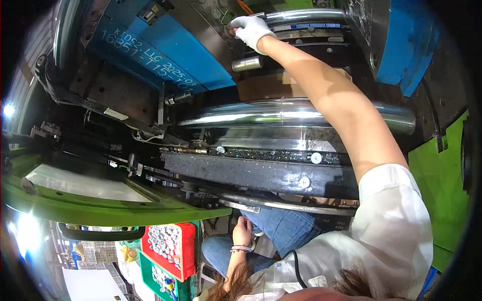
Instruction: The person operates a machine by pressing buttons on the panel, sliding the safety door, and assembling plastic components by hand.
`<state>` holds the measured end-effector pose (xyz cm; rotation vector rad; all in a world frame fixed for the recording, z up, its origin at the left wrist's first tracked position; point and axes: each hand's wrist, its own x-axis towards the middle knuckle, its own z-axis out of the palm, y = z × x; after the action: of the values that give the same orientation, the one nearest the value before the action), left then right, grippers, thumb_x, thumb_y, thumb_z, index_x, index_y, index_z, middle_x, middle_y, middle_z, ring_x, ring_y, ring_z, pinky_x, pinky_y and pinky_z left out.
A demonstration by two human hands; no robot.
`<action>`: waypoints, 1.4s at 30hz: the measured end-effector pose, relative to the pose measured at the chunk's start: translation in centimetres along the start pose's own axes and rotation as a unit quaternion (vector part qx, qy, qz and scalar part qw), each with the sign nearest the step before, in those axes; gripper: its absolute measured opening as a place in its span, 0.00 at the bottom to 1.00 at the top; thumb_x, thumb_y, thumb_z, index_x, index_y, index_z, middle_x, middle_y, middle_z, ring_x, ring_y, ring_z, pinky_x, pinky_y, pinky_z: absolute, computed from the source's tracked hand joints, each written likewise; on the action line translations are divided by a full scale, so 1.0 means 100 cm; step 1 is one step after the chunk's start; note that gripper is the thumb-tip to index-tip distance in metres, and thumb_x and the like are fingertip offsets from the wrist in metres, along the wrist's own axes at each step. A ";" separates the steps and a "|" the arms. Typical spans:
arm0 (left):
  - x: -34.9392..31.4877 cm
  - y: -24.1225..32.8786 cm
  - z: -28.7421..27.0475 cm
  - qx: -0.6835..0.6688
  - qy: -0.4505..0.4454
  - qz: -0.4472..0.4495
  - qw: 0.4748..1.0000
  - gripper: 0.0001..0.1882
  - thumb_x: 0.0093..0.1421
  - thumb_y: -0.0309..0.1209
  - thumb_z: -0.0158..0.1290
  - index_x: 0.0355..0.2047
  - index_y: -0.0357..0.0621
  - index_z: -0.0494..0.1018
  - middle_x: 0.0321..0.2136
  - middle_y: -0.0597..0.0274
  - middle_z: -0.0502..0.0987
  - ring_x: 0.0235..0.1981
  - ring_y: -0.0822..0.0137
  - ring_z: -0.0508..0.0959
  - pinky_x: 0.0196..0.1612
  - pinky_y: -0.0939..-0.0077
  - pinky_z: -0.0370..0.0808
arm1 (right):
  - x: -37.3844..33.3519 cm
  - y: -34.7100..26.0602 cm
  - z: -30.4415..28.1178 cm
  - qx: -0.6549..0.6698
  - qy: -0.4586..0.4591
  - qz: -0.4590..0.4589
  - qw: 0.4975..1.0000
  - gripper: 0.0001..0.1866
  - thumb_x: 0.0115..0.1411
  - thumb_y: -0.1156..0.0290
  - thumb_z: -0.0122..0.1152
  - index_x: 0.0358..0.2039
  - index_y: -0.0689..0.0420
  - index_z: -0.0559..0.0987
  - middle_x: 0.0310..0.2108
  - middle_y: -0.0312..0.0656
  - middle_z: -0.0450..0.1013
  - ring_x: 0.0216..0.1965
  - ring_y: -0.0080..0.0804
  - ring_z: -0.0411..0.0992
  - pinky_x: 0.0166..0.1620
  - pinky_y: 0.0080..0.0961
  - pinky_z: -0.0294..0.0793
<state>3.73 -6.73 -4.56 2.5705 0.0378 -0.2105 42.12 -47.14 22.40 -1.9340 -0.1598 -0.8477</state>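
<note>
My right hand [251,33], in a white glove with bare fingertips, reaches far into a machine between two blue-sided metal blocks. Its bent fingers press together at the face of the left block [168,47]; whatever they may hold is too small to make out. Just below that hand, a short metal cylinder [247,63] juts from the block, and a polished guide bar [306,17] runs to its right. My left hand [242,232], bare and with bands at the wrist, rests low by my jeans [281,228]. Its fingers look loosely curled, and nothing shows in them.
A thick polished bar [281,111] crosses below my right forearm, above a dark ledge [251,170] with specks on it. The green machine door [100,213] stands at left. Below it, a red bin [187,251] and a green bin [150,278] hold many small metallic parts.
</note>
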 end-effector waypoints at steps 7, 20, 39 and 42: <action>-0.001 0.003 -0.002 -0.001 0.004 -0.004 1.000 0.06 0.59 0.32 0.49 0.35 0.44 0.69 0.25 0.52 0.78 0.27 0.53 0.79 0.30 0.62 0.74 | -0.003 0.000 0.002 -0.003 -0.006 -0.019 1.000 0.14 0.52 0.66 0.56 0.41 0.53 0.79 0.39 0.43 0.76 0.42 0.41 0.74 0.47 0.31 0.71; -0.001 0.007 -0.006 0.007 0.004 -0.006 1.000 0.06 0.58 0.29 0.50 0.34 0.41 0.69 0.23 0.51 0.77 0.26 0.55 0.79 0.31 0.66 0.74 | 0.003 0.004 0.002 0.057 -0.043 0.008 0.997 0.23 0.55 0.62 0.56 0.50 0.59 0.71 0.45 0.47 0.73 0.46 0.37 0.73 0.49 0.30 0.69; 0.001 -0.007 0.001 -0.011 -0.007 -0.021 1.000 0.06 0.59 0.32 0.49 0.34 0.43 0.69 0.24 0.51 0.78 0.26 0.52 0.78 0.30 0.62 0.74 | -0.008 -0.001 -0.024 0.138 -0.133 0.079 0.978 0.20 0.56 0.67 0.58 0.50 0.56 0.71 0.43 0.41 0.74 0.37 0.28 0.73 0.39 0.26 0.73; 0.001 -0.008 0.001 -0.021 -0.003 -0.017 1.000 0.07 0.59 0.32 0.49 0.34 0.43 0.69 0.23 0.51 0.77 0.26 0.52 0.78 0.29 0.62 0.74 | -0.006 0.003 -0.023 0.143 -0.128 0.032 0.981 0.24 0.57 0.66 0.60 0.53 0.59 0.68 0.44 0.45 0.72 0.40 0.30 0.73 0.45 0.25 0.74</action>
<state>3.73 -6.12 -5.01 2.5292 0.0831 -0.2291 40.72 -49.05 22.44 -1.7590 -0.3522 -0.5001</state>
